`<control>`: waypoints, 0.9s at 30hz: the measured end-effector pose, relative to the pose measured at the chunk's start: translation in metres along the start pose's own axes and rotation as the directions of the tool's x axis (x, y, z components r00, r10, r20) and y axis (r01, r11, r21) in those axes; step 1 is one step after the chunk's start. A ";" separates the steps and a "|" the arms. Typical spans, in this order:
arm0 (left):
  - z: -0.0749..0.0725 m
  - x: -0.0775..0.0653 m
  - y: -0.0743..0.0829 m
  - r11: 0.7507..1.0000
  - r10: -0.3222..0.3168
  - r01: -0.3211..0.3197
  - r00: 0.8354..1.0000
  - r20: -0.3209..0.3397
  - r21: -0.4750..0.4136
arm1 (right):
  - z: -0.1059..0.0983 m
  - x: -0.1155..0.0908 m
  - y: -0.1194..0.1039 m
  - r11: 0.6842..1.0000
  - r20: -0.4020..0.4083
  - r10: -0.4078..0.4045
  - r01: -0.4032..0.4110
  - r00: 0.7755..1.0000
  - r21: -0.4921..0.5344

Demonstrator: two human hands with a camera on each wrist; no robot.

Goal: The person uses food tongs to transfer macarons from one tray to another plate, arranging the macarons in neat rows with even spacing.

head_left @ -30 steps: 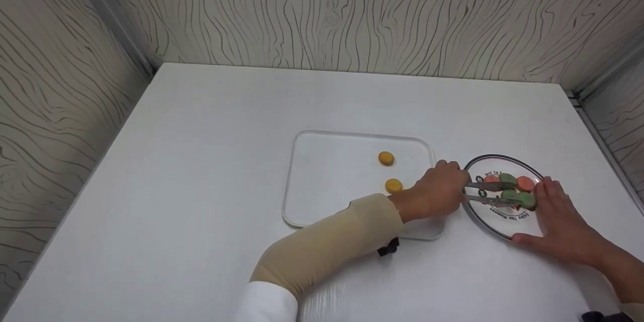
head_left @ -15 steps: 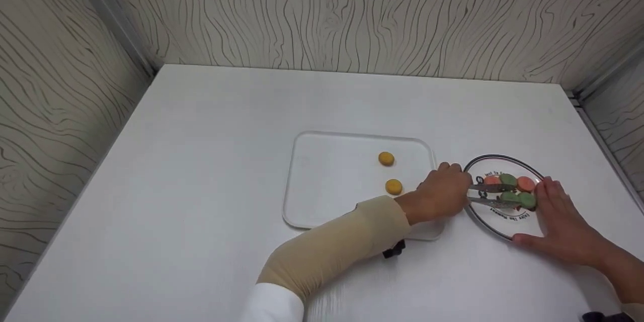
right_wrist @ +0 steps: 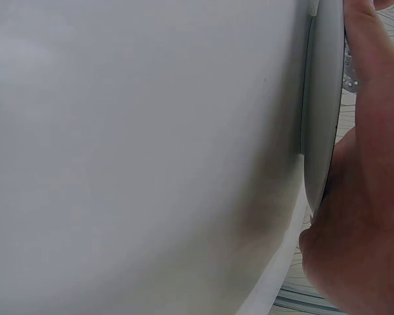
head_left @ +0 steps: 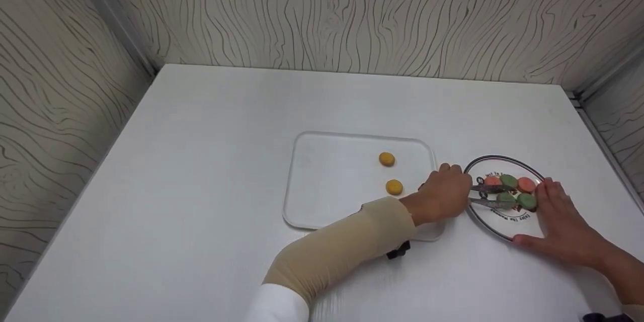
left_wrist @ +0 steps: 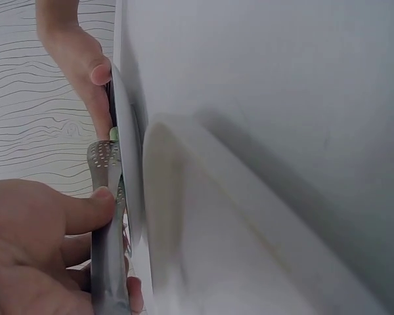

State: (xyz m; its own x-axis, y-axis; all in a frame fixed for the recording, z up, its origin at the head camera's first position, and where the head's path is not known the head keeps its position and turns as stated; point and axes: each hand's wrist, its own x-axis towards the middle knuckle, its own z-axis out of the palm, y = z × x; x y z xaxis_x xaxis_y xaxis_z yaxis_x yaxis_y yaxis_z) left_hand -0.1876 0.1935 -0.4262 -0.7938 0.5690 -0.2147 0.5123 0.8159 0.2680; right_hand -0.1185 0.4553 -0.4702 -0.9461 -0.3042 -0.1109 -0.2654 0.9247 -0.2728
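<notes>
In the head view my left hand (head_left: 447,192) holds metal tongs (head_left: 485,203) over the left part of a round white plate (head_left: 503,163) with a dark rim. One tong arm overlaps the lower-left green macaron (head_left: 507,199); the other lies across the upper pair. Another green macaron (head_left: 527,201) sits to its right. Behind are a green macaron (head_left: 509,181) and coral ones, one coral macaron (head_left: 526,184) on the right. My right hand (head_left: 566,224) rests with extended fingers along the plate's right rim, thumb at the near rim. The left wrist view shows the tongs' perforated ends (left_wrist: 104,154).
Left of the plate lies a white rectangular tray (head_left: 322,181), partly under my left forearm. It bears two yellow macarons, a far one (head_left: 387,159) and a nearer one (head_left: 394,187). Patterned wall panels (head_left: 332,15) stand behind the white table (head_left: 201,171).
My left hand has shifted slightly right. The lower-left green macaron has slid a little left, with a gap now between it and the green one on its right. My right hand has stayed put.
</notes>
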 end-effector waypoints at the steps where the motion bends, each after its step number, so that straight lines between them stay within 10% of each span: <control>1: 0.000 0.000 0.000 1.000 0.003 -0.003 1.000 0.000 -0.001 | 0.000 0.000 0.000 1.000 -0.001 -0.005 0.005 1.000 -0.002; 27: 0.002 0.004 0.010 0.999 -0.033 0.033 0.999 0.029 0.009 | 0.000 0.001 0.003 1.000 0.015 -0.002 0.002 1.000 0.001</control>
State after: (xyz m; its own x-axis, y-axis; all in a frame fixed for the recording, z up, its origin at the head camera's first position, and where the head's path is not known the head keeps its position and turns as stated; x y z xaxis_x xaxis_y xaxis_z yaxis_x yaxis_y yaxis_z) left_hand -0.1854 0.2041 -0.4262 -0.8005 0.5446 -0.2503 0.4892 0.8349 0.2522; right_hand -0.1200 0.4583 -0.4713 -0.9429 -0.3090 -0.1243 -0.2667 0.9240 -0.2742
